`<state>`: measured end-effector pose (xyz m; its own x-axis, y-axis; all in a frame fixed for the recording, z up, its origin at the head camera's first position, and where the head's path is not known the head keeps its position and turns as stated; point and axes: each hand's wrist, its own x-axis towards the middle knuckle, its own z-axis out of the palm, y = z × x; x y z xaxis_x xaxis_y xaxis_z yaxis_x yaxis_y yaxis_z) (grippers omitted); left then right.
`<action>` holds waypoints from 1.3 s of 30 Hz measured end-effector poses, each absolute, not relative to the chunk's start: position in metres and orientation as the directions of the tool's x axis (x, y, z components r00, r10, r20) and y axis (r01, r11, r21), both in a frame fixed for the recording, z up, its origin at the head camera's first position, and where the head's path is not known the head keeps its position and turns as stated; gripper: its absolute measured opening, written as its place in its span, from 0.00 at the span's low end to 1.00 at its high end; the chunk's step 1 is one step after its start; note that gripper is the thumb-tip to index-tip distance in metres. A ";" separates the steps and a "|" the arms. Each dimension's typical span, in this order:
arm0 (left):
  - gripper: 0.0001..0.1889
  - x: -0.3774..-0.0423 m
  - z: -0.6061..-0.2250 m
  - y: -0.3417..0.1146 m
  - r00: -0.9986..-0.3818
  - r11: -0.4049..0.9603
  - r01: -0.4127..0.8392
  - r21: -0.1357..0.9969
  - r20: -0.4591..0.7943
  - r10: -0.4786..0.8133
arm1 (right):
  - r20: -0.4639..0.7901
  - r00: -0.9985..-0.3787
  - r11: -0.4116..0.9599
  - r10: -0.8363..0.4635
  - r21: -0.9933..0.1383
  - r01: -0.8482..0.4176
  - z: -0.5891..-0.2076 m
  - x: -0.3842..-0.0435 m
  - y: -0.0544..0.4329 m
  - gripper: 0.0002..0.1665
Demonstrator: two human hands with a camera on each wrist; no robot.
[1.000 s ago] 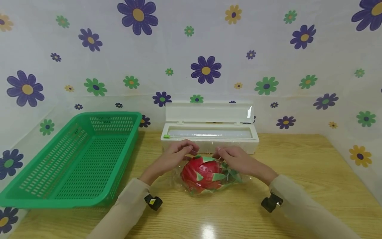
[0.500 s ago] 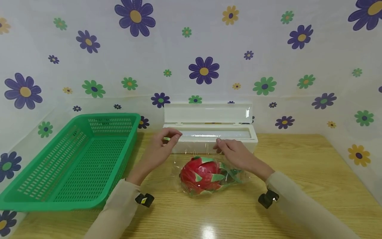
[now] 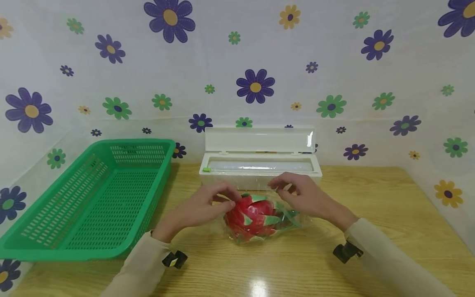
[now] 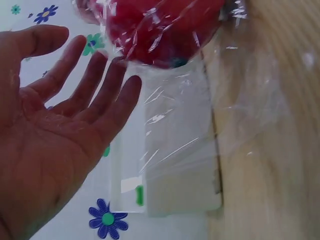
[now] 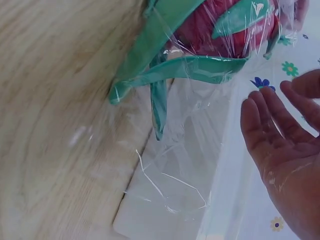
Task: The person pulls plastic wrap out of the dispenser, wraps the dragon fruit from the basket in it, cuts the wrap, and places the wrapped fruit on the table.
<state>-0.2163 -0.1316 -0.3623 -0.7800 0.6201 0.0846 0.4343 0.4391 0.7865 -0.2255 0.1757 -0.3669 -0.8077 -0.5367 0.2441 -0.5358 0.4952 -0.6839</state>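
Note:
A red dragon fruit (image 3: 252,218) with green leaf tips lies on the table under clear plastic wrap (image 4: 175,135). My left hand (image 3: 205,206) is over the fruit's left end, fingers loosely bent, with nothing visible between thumb and fingers in the left wrist view. Whether its fingertips touch the film is hard to tell. My right hand (image 3: 306,196) hovers above the green leafy end (image 5: 185,70), fingers relaxed and apart from the thumb. Just behind stands a white wrap dispenser box (image 3: 259,181), its lid raised, a roll of film (image 3: 259,166) inside.
A green plastic basket (image 3: 89,251) with slotted sides stands on the left of the wooden table (image 3: 371,214). A small green slider (image 3: 206,169) sits at the dispenser's left front edge. Flower-patterned cloth (image 3: 208,53) hangs behind and at both sides.
My left hand goes from beside the fruit back to the dispenser's left end, then down to the fruit's left end. The right hand shifts slightly right. Fruit and dispenser stay put.

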 end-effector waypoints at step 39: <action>0.07 -0.212 -0.372 -0.113 -0.798 0.437 0.471 0.767 0.158 0.582 | 0.310 -0.794 0.404 -0.523 -0.730 -0.551 -0.382 -0.212 0.151 0.05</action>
